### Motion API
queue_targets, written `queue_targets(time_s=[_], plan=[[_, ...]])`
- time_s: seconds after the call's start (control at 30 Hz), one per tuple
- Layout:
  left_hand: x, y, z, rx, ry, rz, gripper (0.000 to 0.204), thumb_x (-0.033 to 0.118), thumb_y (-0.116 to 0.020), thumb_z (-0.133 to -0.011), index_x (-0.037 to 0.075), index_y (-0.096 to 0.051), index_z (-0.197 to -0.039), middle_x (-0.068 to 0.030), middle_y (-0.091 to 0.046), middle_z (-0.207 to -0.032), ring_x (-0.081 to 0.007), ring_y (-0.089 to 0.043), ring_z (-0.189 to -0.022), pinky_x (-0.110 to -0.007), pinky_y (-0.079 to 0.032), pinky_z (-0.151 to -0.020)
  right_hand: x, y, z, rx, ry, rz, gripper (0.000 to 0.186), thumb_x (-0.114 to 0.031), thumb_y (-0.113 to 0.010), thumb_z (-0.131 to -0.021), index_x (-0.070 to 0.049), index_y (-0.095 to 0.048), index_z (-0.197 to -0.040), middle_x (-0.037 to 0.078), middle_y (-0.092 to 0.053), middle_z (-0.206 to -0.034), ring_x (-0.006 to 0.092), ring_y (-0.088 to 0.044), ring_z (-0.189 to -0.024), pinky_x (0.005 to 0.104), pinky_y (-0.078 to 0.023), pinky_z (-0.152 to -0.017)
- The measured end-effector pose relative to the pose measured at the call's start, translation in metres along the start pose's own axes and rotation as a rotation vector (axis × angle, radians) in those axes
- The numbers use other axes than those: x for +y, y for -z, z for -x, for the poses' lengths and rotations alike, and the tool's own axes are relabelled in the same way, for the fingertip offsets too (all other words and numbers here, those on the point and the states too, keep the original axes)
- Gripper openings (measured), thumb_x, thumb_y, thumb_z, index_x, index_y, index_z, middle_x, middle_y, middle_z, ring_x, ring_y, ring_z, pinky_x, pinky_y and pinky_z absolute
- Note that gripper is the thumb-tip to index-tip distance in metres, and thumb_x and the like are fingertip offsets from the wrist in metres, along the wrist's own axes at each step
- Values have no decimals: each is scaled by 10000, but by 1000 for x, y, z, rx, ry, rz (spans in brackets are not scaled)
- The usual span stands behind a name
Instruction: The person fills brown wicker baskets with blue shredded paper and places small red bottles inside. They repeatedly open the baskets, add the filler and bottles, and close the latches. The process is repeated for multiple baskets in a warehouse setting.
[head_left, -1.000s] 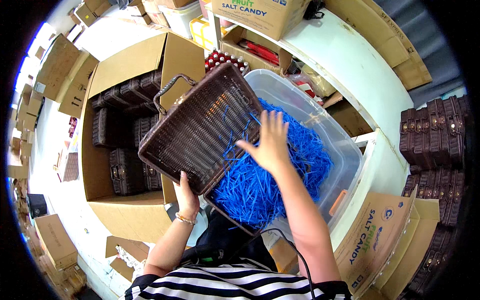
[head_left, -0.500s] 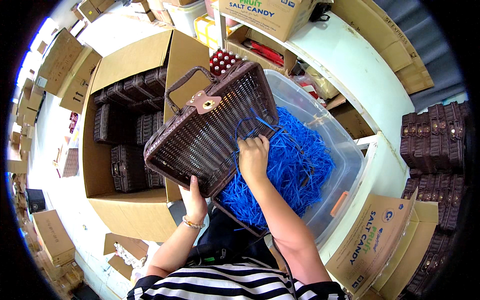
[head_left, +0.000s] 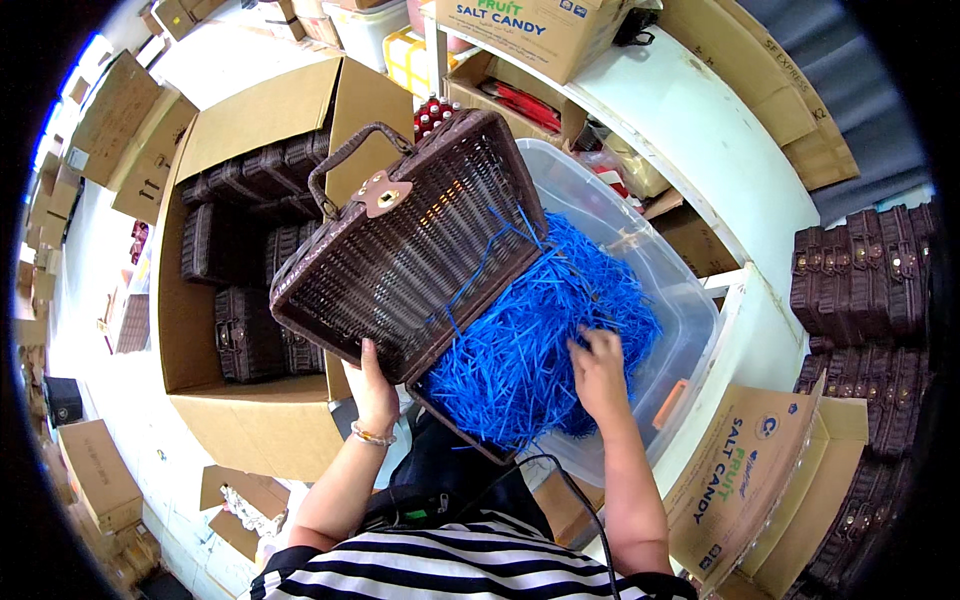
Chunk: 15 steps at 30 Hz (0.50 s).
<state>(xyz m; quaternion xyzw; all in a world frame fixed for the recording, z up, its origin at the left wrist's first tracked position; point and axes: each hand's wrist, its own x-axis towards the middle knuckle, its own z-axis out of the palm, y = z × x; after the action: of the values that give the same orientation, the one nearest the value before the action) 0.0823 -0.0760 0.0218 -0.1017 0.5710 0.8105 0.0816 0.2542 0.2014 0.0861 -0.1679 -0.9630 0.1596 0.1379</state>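
Dark-brown, rectangular wicker case [head_left: 405, 262] is open at centre, heaped with shredded blue filler [head_left: 510, 375]. The left hand [head_left: 374, 392] clasps its edge at eight o'clock; the right hand [head_left: 602, 376], apart, curls over filler at four o'clock, grip unclear.

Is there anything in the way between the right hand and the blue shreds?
Nothing visible: the right hand is right at the blue shreds, and the basket lid stands open to the left, clear of it.
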Motion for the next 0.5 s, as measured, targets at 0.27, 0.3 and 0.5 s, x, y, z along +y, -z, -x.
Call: queue_targets(time_s=[0.27, 0.3, 0.5], plan=[[2, -4, 3, 0, 30, 45, 625, 294, -604, -972, 8, -325, -1452, -105, -420, -1452, -243, -433, -1291, -400, -328, -1105, -15, -19, -123, 240, 7, -116, 353, -161, -743, -808, -6, -640, -1108, 140, -644, -1102, 333, -597, -989, 420, -501, -865], [-1, -1, 1, -17, 4, 2, 610, 285, -583, -979, 49, -309, -1471, -98, -409, -1460, -257, -437, -1298, -423, -350, -1102, -20, -28, -132, 232, -66, -89, 350, -151, -753, -792, -4, -640, -1089, 134, -649, -1076, 332, -602, -978, 418, -505, -844], [-6, 2, 4, -65, -49, -63, 604, 285, -575, -986, 52, -305, -1474, -91, -414, -1450, -259, -447, -1287, -427, -360, -1100, -26, -53, -151, 349, -159, -283, 148, -65, -742, -776, -17, -686, -904, 133, -678, -879, 317, -656, -817, 381, -527, -718]])
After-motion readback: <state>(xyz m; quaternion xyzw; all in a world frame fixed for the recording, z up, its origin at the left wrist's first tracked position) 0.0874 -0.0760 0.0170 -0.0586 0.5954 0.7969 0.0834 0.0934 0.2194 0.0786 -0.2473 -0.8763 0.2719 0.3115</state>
